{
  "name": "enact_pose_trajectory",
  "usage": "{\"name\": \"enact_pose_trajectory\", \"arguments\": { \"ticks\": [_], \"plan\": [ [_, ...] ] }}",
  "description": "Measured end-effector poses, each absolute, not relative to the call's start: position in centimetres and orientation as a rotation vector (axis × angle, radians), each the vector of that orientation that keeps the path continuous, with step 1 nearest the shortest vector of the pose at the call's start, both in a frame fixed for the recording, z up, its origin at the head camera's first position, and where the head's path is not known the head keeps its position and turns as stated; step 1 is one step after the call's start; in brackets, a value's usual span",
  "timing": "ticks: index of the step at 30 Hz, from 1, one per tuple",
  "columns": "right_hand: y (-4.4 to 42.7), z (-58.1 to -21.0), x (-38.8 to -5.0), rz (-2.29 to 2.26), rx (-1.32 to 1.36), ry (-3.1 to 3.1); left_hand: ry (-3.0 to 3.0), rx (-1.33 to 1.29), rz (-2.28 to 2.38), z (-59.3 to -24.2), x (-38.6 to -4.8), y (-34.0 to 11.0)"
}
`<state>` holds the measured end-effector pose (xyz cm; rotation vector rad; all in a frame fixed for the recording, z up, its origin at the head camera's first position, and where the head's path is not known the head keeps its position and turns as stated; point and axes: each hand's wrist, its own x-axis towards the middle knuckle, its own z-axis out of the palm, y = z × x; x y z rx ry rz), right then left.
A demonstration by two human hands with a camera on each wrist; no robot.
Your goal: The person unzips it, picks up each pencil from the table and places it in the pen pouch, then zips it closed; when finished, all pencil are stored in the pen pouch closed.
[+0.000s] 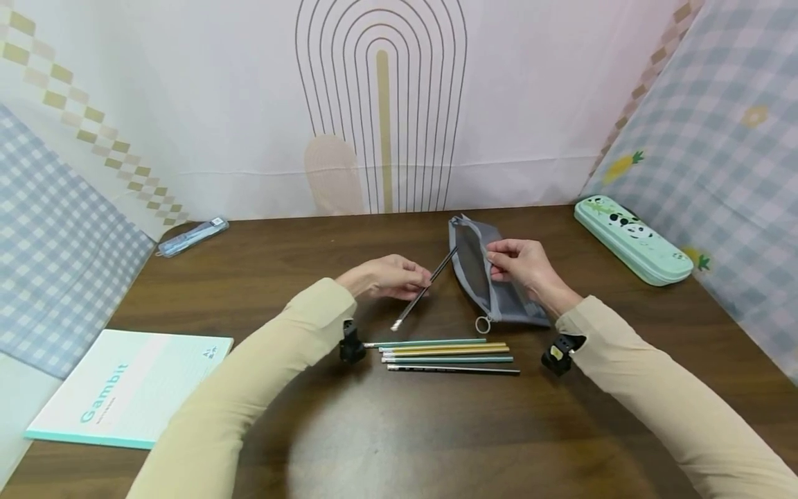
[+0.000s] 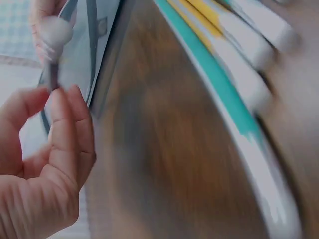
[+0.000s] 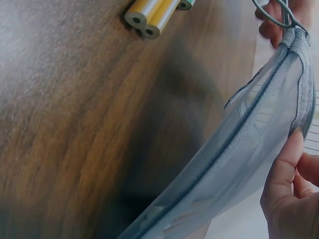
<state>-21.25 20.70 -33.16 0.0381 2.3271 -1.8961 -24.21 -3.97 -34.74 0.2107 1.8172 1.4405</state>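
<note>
By the left hand [image 1: 389,276], the nearer one, a slim dark pencil with a white end [image 1: 419,296] is pinched between thumb and fingers, its long axis slanted away rightward; its far tip is set at the left rim of a gaping grey mesh zip pouch [image 1: 472,267], whose right rim is pinched by the right hand [image 1: 526,267]

Gambit notebook [image 1: 134,388], mint panda case [image 1: 632,239], and perhaps a blue packet [image 1: 192,238].

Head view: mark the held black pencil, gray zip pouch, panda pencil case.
Held black pencil [image 1: 414,301], head view: shaft, toward its white-tipped end.
Gray zip pouch [image 1: 509,303], head view: outer fabric panel.
Panda pencil case [image 1: 631,235], head view: middle of lid.
</note>
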Motion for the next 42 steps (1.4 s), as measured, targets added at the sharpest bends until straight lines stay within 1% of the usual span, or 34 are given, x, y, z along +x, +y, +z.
{"name": "enact_pose_trajectory", "arguments": {
  "ticks": [4,8,15,27,30,33,42],
  "plan": [
    [20.5,-33.2,-21.2,-1.886,0.037,2.330,1.632,-0.009,1.706,-35.3,-24.5,-0.8],
    [20.4,-33.2,-21.1,-1.850,0.042,2.344,1.567,-0.124,1.851,-35.5,-24.6,1.9],
    [20.5,-33.0,-21.1,-1.811,0.034,2.357,1.674,-0.192,1.918,-35.4,-24.6,4.6],
    [20.4,-33.1,-21.2,-1.821,0.027,2.337,1.787,-0.233,1.983,-35.6,-24.3,5.7],
    [20.5,-33.2,-21.2,-1.838,0.032,2.335,1.784,-0.166,1.943,-35.5,-24.1,5.0],
    [20.6,-33.2,-21.2,-1.855,0.049,2.337,1.779,-0.019,1.847,-35.4,-23.6,3.5],
    [21.3,-33.2,-21.2,-1.876,0.064,2.341,1.929,0.527,1.159,-35.8,-21.4,-2.2]
  ]
}}
